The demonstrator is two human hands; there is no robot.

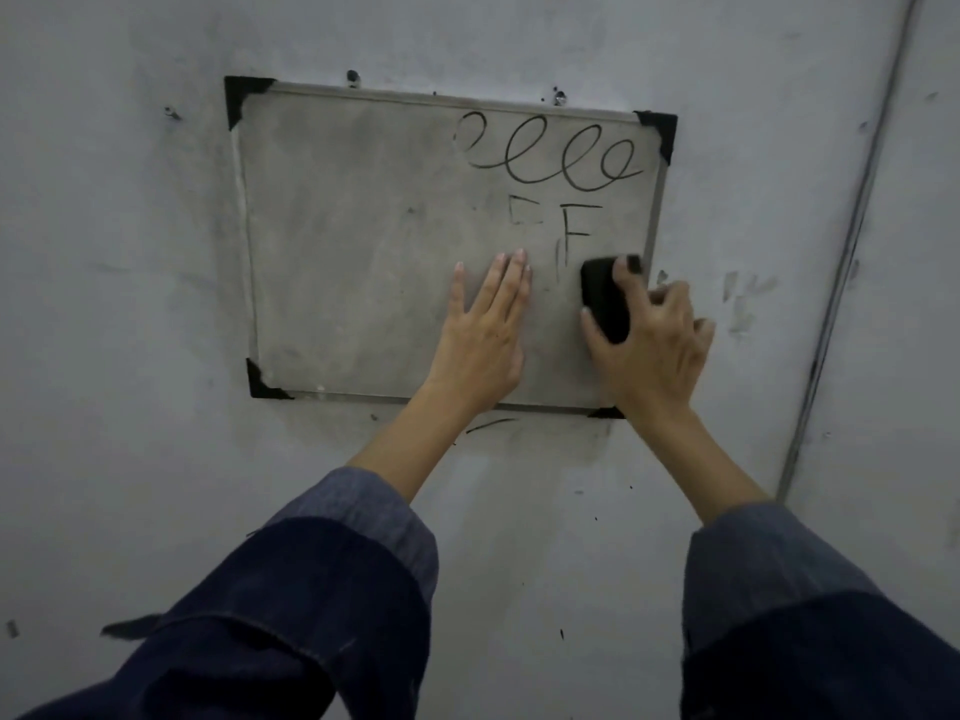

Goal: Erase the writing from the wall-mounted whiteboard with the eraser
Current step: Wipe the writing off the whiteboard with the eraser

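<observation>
The right hand point(652, 330) grips the black eraser point(604, 298) at the whiteboard point(363, 252)'s lower right, its long axis running roughly up-down in the frame, tilted slightly left at top. The left hand point(485, 330) presses flat, fingers straight. Uneven pressure could smear the F point(574, 228) and leave the loops point(550, 153) at upper right.

Whiteboard point(363, 262), wall-mounted, smudged grey surface: we read one clear letter, a black capital "F" point(576, 228), right of centre. Left of it we note a faint, half-wiped mark point(525, 210), possibly an "E" or "C"; we cannot tell which. Above both runs a row of black looping scrawl point(550, 153), resembling cursive "e" shapes, forming no word.
</observation>
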